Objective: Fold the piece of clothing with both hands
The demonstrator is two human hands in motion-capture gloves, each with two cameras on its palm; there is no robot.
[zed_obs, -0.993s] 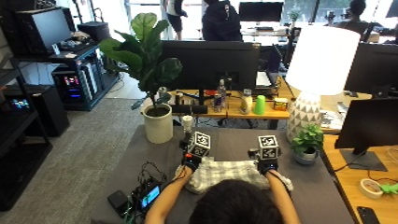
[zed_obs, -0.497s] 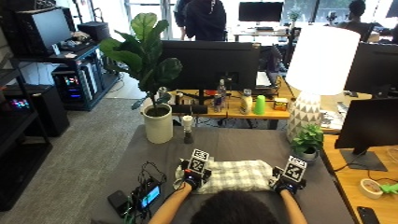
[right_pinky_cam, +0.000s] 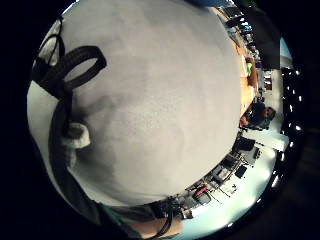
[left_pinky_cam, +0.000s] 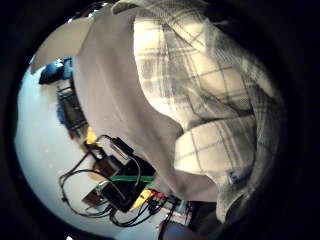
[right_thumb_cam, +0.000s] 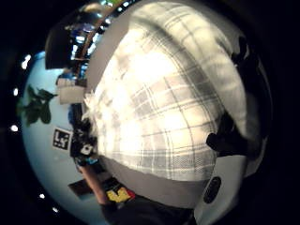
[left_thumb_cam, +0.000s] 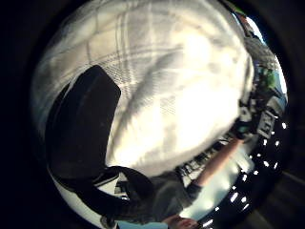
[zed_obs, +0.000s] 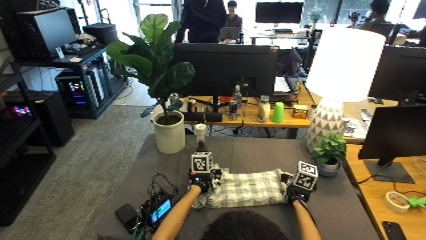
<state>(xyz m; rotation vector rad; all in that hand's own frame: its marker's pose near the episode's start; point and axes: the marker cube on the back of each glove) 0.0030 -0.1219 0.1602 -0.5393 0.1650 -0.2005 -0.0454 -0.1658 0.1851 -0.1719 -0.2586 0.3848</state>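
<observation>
Since half a second ago, both hands have drawn closer in against the plaid garment [zed_obs: 247, 188], which lies bunched on the grey table [zed_obs: 266, 152] between them. At its one end the left hand [zed_obs: 199, 183] curls a black-gloved finger [left_thumb_cam: 83, 129] over the cloth. At the other end the right hand [zed_obs: 298, 194] touches its edge; I cannot tell how far those fingers close.

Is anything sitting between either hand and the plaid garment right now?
Nothing visible. The left hand and right hand are at opposite ends of the white-and-grey plaid garment on the grey table.
</observation>
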